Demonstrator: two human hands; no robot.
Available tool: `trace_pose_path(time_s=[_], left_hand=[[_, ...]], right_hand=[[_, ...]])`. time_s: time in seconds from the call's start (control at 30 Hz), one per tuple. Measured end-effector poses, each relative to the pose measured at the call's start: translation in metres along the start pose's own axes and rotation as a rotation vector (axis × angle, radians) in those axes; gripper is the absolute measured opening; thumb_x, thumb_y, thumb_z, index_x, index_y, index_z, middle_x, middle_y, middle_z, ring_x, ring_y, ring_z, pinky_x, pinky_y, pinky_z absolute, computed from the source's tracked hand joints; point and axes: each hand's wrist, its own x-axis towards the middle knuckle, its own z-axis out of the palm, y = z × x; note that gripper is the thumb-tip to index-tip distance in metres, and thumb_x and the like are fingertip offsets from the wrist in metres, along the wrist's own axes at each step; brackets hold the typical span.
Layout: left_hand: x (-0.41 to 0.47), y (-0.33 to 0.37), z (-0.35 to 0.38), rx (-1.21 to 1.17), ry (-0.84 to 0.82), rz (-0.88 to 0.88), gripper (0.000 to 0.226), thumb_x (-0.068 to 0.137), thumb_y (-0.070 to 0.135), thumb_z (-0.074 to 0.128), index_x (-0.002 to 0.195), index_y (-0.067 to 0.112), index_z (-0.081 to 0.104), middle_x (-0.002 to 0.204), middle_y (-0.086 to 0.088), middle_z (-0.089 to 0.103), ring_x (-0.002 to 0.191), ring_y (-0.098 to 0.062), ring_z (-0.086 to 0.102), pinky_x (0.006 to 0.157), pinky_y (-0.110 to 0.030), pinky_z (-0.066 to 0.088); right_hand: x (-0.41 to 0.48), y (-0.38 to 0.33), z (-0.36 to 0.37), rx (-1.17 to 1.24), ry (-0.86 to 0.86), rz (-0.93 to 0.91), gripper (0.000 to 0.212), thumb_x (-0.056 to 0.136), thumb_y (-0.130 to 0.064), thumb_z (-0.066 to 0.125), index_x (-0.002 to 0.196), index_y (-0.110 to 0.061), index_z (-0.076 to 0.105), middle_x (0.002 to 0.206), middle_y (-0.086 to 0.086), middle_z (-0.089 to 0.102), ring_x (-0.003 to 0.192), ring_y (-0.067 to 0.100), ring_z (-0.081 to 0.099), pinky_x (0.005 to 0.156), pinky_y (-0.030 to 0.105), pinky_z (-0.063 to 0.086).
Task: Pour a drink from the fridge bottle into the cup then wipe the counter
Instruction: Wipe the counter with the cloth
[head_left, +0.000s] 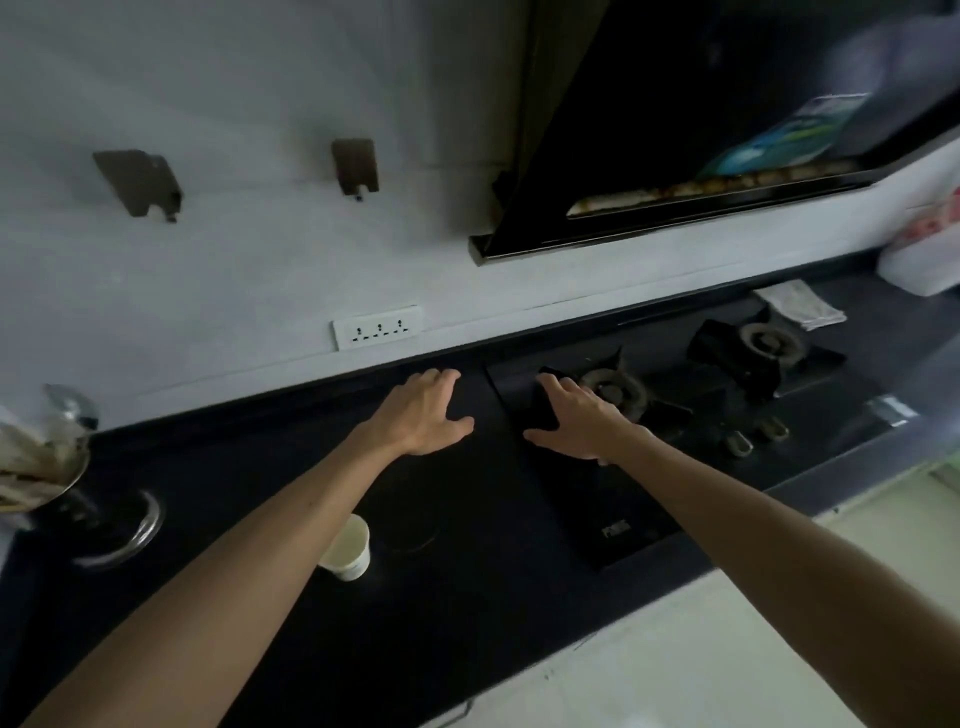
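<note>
Cup: a pale paper cup (347, 548) stands upright on the dark counter (467, 613), lower centre-left of the frame, partly behind the left forearm; whether it holds any drink cannot be told from this angle.
Bottle: none in view, and no fridge either.
Left hand: the left hand (423, 413), at centre frame, is spread palm-down with fingers apart over the counter, near the back wall, holding nothing.
Right hand: the right hand (576, 415), just right of centre, is likewise flat and splayed, empty, over the left edge of the black gas hob (623, 530).
Cloth: a folded pale cloth (800, 305) lies at the upper right, beyond the burners and well apart from both hands.
Surroundings: a wall socket strip (376, 327) sits above the hands; a metal utensil holder (36, 457) is at the left edge.
Progress: my judgement is that fetching the bottle, pouring and wiping all remain to be done.
</note>
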Motion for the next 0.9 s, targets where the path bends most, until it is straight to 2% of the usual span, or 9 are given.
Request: trace_pose_path(time_s=[0.2, 0.37, 0.67, 0.8, 0.9], left_hand=[[0.031, 0.084, 0.002, 0.082, 0.017, 0.153, 0.076, 0.092, 0.051, 0.056, 0.152, 0.012, 0.029, 0.150, -0.011, 0.044, 0.136, -0.029, 0.044, 0.110, -0.046, 0.040], [0.041, 0.155, 0.016, 0.121, 0.012, 0.234, 0.076, 0.092, 0.051, 0.055, 0.152, 0.012, 0.029, 0.151, -0.011, 0.044, 0.137, -0.030, 0.044, 0.109, -0.047, 0.041], [0.046, 0.261, 0.057, 0.174, -0.067, 0.258, 0.081, 0.092, 0.052, 0.055, 0.155, 0.010, 0.025, 0.155, -0.011, 0.039, 0.142, -0.029, 0.038, 0.115, -0.045, 0.035], [0.041, 0.315, 0.079, 0.207, -0.048, 0.283, 0.073, 0.091, 0.054, 0.055, 0.147, 0.012, 0.034, 0.145, -0.010, 0.048, 0.134, -0.030, 0.046, 0.111, -0.045, 0.039], [0.039, 0.357, 0.095, 0.212, -0.059, 0.307, 0.073, 0.091, 0.053, 0.055, 0.148, 0.012, 0.033, 0.145, -0.011, 0.047, 0.134, -0.030, 0.045, 0.108, -0.044, 0.041]], right_hand=[[-0.052, 0.072, -0.034, 0.065, 0.096, 0.153, 0.090, 0.084, -0.062, 0.065, 0.152, -0.022, 0.021, 0.149, 0.009, 0.041, 0.135, 0.038, 0.042, 0.105, 0.049, 0.042], [-0.098, 0.131, -0.052, 0.028, 0.132, 0.244, 0.096, 0.085, -0.067, 0.059, 0.156, -0.020, 0.014, 0.151, 0.009, 0.037, 0.137, 0.035, 0.040, 0.103, 0.047, 0.042], [-0.178, 0.234, -0.064, 0.026, 0.173, 0.330, 0.095, 0.087, -0.066, 0.057, 0.157, -0.020, 0.011, 0.151, 0.008, 0.037, 0.136, 0.034, 0.041, 0.101, 0.048, 0.045], [-0.218, 0.277, -0.057, 0.054, 0.184, 0.367, 0.094, 0.087, -0.063, 0.060, 0.156, -0.020, 0.013, 0.150, 0.009, 0.039, 0.133, 0.035, 0.044, 0.100, 0.047, 0.047], [-0.249, 0.306, -0.055, 0.066, 0.201, 0.386, 0.095, 0.087, -0.063, 0.060, 0.156, -0.019, 0.013, 0.150, 0.012, 0.039, 0.131, 0.036, 0.047, 0.101, 0.048, 0.048]])
